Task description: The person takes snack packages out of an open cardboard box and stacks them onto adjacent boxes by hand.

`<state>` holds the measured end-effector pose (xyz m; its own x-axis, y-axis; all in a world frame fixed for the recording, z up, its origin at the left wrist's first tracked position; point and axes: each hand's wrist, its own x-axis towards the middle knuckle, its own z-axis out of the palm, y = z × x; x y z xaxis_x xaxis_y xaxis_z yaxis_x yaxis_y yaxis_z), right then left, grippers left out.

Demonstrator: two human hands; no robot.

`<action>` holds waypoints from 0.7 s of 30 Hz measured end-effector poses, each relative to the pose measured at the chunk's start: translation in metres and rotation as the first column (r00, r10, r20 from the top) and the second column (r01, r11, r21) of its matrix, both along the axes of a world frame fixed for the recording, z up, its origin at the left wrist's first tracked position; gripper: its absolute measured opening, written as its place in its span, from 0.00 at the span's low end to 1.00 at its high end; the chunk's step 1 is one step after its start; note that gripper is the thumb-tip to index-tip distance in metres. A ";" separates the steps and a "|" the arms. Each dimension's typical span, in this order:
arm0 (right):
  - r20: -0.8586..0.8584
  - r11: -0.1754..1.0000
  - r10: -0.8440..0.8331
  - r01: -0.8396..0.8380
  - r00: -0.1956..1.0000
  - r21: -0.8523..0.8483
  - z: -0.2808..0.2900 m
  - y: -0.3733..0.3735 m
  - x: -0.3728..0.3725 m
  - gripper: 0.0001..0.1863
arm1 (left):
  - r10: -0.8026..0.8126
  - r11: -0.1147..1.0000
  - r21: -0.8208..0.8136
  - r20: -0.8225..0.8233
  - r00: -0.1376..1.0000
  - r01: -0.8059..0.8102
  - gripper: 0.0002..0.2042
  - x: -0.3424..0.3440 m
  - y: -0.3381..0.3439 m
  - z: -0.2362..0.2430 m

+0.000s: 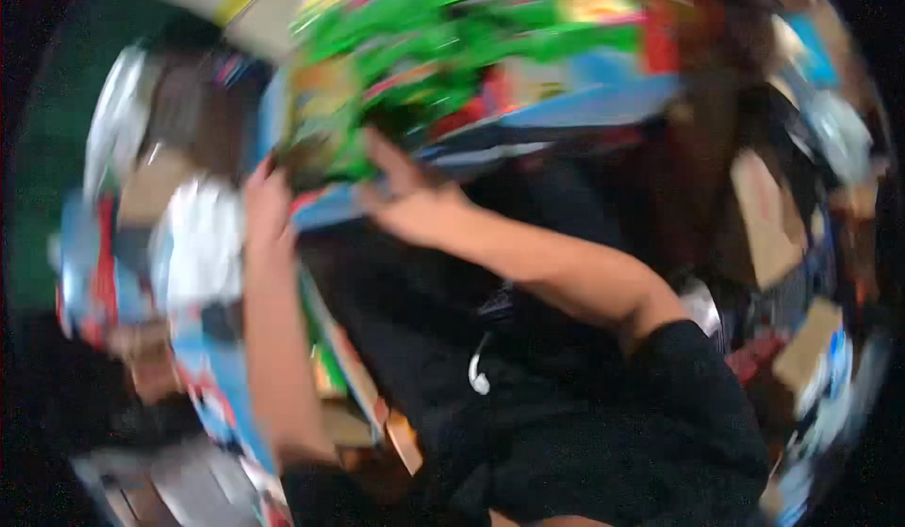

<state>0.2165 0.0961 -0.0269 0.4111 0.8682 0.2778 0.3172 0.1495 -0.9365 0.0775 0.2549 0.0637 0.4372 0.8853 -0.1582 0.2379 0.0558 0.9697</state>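
Note:
A shallow blue-edged carton (584,93) packed with shiny green packets (443,32) fills the upper middle, blurred by motion. My left hand (269,199) grips the carton at its near left corner, with the fingers smeared. My right hand (413,195) is closed on the near edge a little farther right, one digit reaching up over the rim beside the packets. Which parts of the fingers lie under the carton is hidden.
A white plastic bag (200,244) and a blue-and-red package (90,263) are on the left. Below my left forearm stands an open box (344,428). Brown cardboard pieces (765,216) and assorted packages lie on the right. A white earbud (479,376) dangles before my dark shirt.

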 end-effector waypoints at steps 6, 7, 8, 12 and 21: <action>-0.314 0.995 0.079 -0.056 0.946 0.082 0.031 -0.042 -0.019 0.36 | 0.118 0.990 0.089 -0.093 0.989 -0.109 0.19 -0.010 -0.065 -0.007; -0.374 0.985 0.123 -0.066 0.919 0.161 0.037 -0.049 -0.031 0.34 | 0.118 0.983 0.146 -0.060 0.991 -0.108 0.21 -0.026 -0.075 -0.004; -0.491 0.977 0.207 -0.151 0.847 0.151 0.044 -0.057 -0.045 0.34 | 0.115 0.989 0.094 -0.045 0.992 -0.110 0.21 -0.053 -0.085 0.005; -0.467 0.877 0.472 -0.450 0.748 0.166 0.077 -0.070 -0.096 0.35 | 0.241 0.963 0.141 -0.083 0.967 -0.228 0.22 -0.149 -0.133 0.038; -0.162 0.626 0.767 -0.780 0.621 -0.023 0.055 -0.021 -0.208 0.33 | 0.807 0.589 -0.128 0.040 0.589 -0.798 0.22 -0.278 -0.235 0.003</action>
<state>0.0090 0.0749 0.0276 -0.3988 0.8977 0.1873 0.0024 0.2052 -0.9787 -0.2010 0.0198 0.0665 -0.4291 0.8672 -0.2527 -0.0280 0.2669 0.9633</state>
